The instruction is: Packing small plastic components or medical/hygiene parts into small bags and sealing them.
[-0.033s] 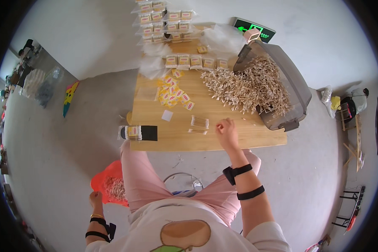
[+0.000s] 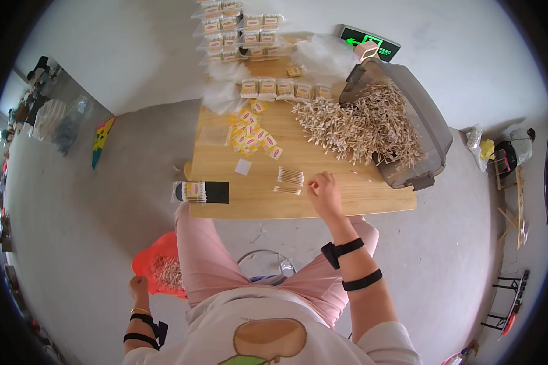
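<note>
My right hand (image 2: 324,193) rests on the front part of the wooden table (image 2: 347,201), fingers curled together. Whether it pinches a stick is too small to tell. Just left of it lie two small bundles of thin wooden sticks (image 2: 290,177). A big heap of the same sticks (image 2: 362,125) spills from a tipped grey plastic bin (image 2: 429,131) at the right. My left hand (image 2: 139,287) hangs low beside my left leg. It grips the edge of a red plastic bag (image 2: 155,261) that holds more sticks.
Small yellow packets (image 2: 252,137) are scattered mid-table, and a white paper slip (image 2: 243,166) lies nearby. A black-ended packet (image 2: 200,192) sits at the front left corner. Rows of filled clear packs (image 2: 237,30) cover the far end. A round stool (image 2: 266,264) stands under me.
</note>
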Tool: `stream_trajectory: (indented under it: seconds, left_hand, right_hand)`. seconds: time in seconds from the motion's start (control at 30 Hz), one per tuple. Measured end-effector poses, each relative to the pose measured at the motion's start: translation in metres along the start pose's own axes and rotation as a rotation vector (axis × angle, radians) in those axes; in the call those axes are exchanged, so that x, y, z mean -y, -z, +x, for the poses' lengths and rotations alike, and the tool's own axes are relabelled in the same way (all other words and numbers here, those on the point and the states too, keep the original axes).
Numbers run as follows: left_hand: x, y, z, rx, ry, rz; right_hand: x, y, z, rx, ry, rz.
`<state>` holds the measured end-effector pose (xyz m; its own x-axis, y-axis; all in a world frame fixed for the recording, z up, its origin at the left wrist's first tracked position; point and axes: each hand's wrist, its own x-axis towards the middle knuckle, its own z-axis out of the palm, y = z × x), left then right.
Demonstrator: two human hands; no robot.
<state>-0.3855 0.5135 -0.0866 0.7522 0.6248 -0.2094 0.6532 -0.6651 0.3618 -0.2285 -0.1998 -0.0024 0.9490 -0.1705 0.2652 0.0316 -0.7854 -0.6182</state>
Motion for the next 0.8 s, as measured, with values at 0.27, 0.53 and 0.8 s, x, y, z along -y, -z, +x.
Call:
stream_trajectory:
  seconds: [0.27, 0.53, 0.8]
  left_hand:
    - [-0.057, 0.004, -0.011, -0.024, -0.064, 0.078]
    - [-0.262, -0.013, -0.060, 0.114, -0.566, -0.367]
    - [-0.465, -0.062, -0.126, 0.483, -1.259, -0.422]
  right_hand:
    - [0.018, -0.025, 0.010, 0.027, 0.045, -0.114]
    - [0.006, -0.016, 0.015, -0.006, 0.043, -0.133]
    - [0.012, -0.026, 0.005, 0.093, 0.065, -0.134]
